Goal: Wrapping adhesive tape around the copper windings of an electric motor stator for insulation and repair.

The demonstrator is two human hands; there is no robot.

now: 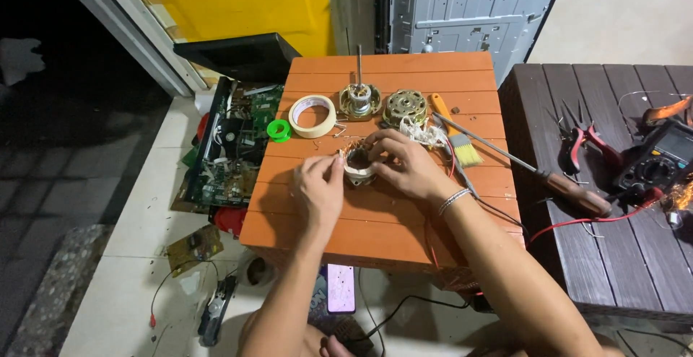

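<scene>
Evidently both hands were closed on the small round motor stator with copper windings [358, 165], which sat near the middle of the orange slatted wooden table [375, 227] — the left hand [320, 189] pinching its near-left edge, the right hand [404, 163] curled over its far side. Fine copper strands could probably have snapped or kinked under a hard tug. The stator might also have slipped, knocking the cream roll of masking tape [312, 116] or the yellow-bristled brush [456, 135] — both lay near.

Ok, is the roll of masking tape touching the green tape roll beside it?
Apart. The head view shows a strip of orange table between the masking tape roll and the green tape roll at the table's left edge.
</scene>
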